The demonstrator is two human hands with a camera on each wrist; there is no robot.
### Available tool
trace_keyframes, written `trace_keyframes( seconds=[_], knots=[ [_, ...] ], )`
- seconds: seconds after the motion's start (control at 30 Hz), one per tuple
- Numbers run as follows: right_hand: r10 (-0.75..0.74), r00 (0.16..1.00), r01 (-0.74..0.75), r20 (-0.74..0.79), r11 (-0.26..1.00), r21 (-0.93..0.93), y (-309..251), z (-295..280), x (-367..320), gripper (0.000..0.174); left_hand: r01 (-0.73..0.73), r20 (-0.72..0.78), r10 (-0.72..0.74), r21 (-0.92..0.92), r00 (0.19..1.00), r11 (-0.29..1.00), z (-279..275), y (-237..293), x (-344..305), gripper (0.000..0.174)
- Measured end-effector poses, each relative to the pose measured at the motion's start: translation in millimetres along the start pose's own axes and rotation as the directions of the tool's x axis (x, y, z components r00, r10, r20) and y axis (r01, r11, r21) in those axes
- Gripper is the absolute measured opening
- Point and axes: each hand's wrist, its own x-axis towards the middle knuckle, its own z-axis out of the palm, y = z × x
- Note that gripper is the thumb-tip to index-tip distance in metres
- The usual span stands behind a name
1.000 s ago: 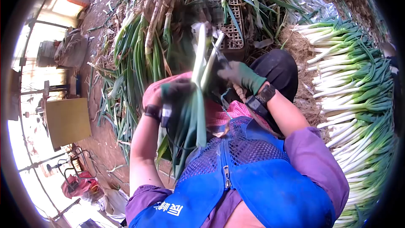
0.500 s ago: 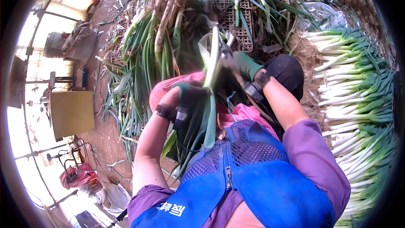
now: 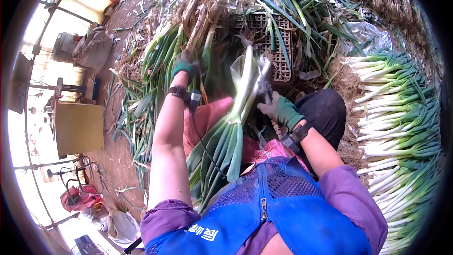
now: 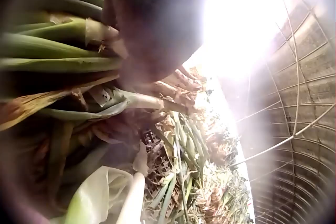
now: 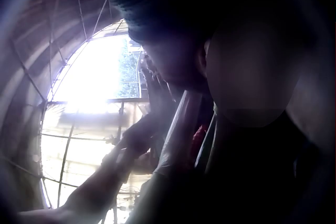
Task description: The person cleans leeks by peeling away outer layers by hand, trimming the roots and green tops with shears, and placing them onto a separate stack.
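My left hand (image 3: pixel 185 66), in a green-cuffed glove, is at the stalks of the untrimmed leeks (image 3: pixel 165 59); its fingers are blurred, and whether they grip a stalk is unclear. In the left wrist view that hand (image 4: pixel 152 24) is a dark shape over leek stalks (image 4: pixel 139 100). My right hand (image 3: pixel 283 111), in a green glove, grips a tool with a wooden handle (image 3: pixel 276 127), its metal part beside the pale stems. A bunch of leeks (image 3: pixel 234 119) lies across the lap, white ends away from the body. The right wrist view is mostly dark.
Rows of clean white-stemmed leeks (image 3: pixel 396 132) lie at the right beside a heap of roots (image 3: pixel 347 85). A plastic crate (image 3: pixel 283 61) stands ahead among loose leaves. Clear plastic (image 3: pixel 365 38) lies at upper right; a yellowish board (image 3: pixel 80 127) stands left.
My left hand has let go of the leek bunch and moved forward and left to the untrimmed pile. The bunch now rests on the lap. My right hand still holds the tool, slightly lower in view.
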Motion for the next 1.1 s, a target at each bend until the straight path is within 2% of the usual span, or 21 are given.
trace_keyframes(
  seconds=[0.03, 0.07, 0.1, 0.23, 0.33, 0.43, 0.47, 0.5, 0.57, 0.63, 0.7, 0.77, 0.8, 0.87, 0.9, 0.93, 0.97, 1.0, 1.03, 1.07, 1.1],
  knots=[
    [0.016, 1.000, -0.016, -0.011, 0.998, -0.055, 0.8, 6.1, 5.8, 0.081, 0.049, 0.010, -0.049, 0.035, 0.999, 0.998, -1.7, 4.0, 2.2, 0.088],
    [0.032, 0.997, -0.029, 0.069, 0.999, -0.045, -5.6, 2.5, 3.5, 0.084, 0.099, 0.020, -0.100, 0.071, 0.995, 0.993, -2.9, 6.0, 3.0, 0.090],
    [0.026, 0.997, -0.023, 0.070, 0.999, -0.046, -6.2, 4.6, 4.8, 0.084, 0.149, 0.029, -0.153, 0.109, 0.988, 0.983, -4.7, 7.4, 2.9, 0.091],
    [0.014, 0.997, -0.012, 0.077, 0.999, -0.030, -8.7, 8.5, 3.8, 0.084, 0.179, 0.277, -0.199, 0.096, 0.940, 0.979, -25.2, 10.8, 1.6, 0.064],
    [0.007, 0.996, -0.005, 0.092, 1.000, -0.021, -10.4, 2.7, -0.7, 0.084, 0.173, 0.294, -0.146, -0.069, 0.945, 0.982, 5.0, -24.1, -1.1, 0.051],
    [0.002, 0.997, 0.000, 0.079, 1.000, -0.026, -4.6, 5.8, -0.1, 0.084, 0.150, 0.279, -0.063, -0.303, 0.958, 0.941, -15.6, -31.0, -34.3, 0.045],
    [0.001, 0.996, 0.001, 0.087, 1.000, -0.018, -4.3, 4.5, -1.5, 0.084, 0.102, 0.209, -0.015, -0.412, 0.978, 0.906, -32.9, -26.4, -51.5, 0.042],
    [-0.002, 0.996, 0.003, 0.094, 1.000, -0.011, -4.4, 3.0, -2.8, 0.084, 0.169, 0.259, -0.051, -0.459, 0.965, 0.872, -40.5, -39.3, -55.2, 0.041],
    [0.004, 0.995, -0.003, 0.101, 1.000, -0.003, -4.8, 0.6, -5.6, 0.085, -0.013, 0.005, 0.018, -0.540, 1.000, 0.841, -58.6, -66.1, -65.0, 0.040],
    [-0.006, 0.994, 0.005, 0.107, 1.000, 0.010, -4.8, -0.9, -8.9, 0.085, 0.000, -0.060, -0.046, -0.606, 0.997, 0.796, -121.4, -54.2, -91.0, 0.037],
    [-0.028, 0.993, 0.026, 0.113, 0.999, 0.021, -4.2, -2.1, -13.0, 0.086, 0.112, -0.208, -0.153, -0.199, 0.966, 0.974, -191.8, -38.8, -102.8, 0.034],
    [-0.057, 0.995, 0.056, 0.083, 0.998, 0.014, -0.3, 2.4, -11.5, 0.086, -0.202, -0.343, 0.141, -0.148, 0.929, 0.968, -250.5, -69.0, -96.6, 0.047],
    [-0.071, 0.995, 0.070, 0.068, 0.997, 0.009, 1.7, 4.9, -10.1, 0.086, -0.214, -0.388, 0.191, -0.017, 0.902, 0.977, -284.6, -72.7, -94.3, 0.056],
    [-0.065, 0.996, 0.063, 0.068, 0.998, 0.023, 2.7, 7.6, -7.0, 0.086, -0.118, -0.399, 0.177, 0.167, 0.900, 0.979, -343.3, -17.4, -114.8, 0.069],
    [-0.063, 0.996, 0.061, 0.066, 0.998, 0.031, 2.5, 8.1, -6.4, 0.085, -0.020, -0.380, 0.105, 0.221, 0.919, 0.975, -356.6, 42.8, -137.0, 0.074],
    [-0.086, 0.994, 0.080, 0.066, 0.993, 0.087, 0.3, 3.2, -12.6, 0.083, -0.016, -0.205, 0.038, 0.109, 0.978, 0.994, -361.5, 78.1, -147.9, 0.072],
    [-0.090, 0.992, 0.077, 0.087, 0.988, 0.135, -3.1, -1.7, -18.1, 0.083, -0.094, -0.168, 0.097, 0.025, 0.981, 0.995, -347.1, 74.3, -136.3, 0.068],
    [-0.093, 0.990, 0.073, 0.106, 0.981, 0.182, -7.1, -6.3, -23.2, 0.082, -0.090, -0.093, 0.106, 0.156, 0.990, 0.984, -335.1, 93.1, -131.1, 0.058],
    [-0.096, 0.988, 0.066, 0.124, 0.972, 0.227, -8.8, -8.6, -26.8, 0.081, -0.068, 0.040, 0.069, -0.037, 0.997, 0.997, -305.6, 98.5, -118.0, 0.049],
    [-0.134, 0.986, 0.100, 0.103, 0.952, 0.289, -7.3, -6.6, -29.9, 0.076, 0.001, 0.197, 0.003, -0.018, 0.980, 1.000, -282.4, 126.5, -120.6, 0.047],
    [-0.165, 0.983, 0.131, 0.087, 0.944, 0.303, -0.9, -0.2, -22.5, 0.078, -0.107, 0.270, 0.136, -0.120, 0.953, 0.987, -238.9, 111.0, -93.5, 0.048]
  ],
)
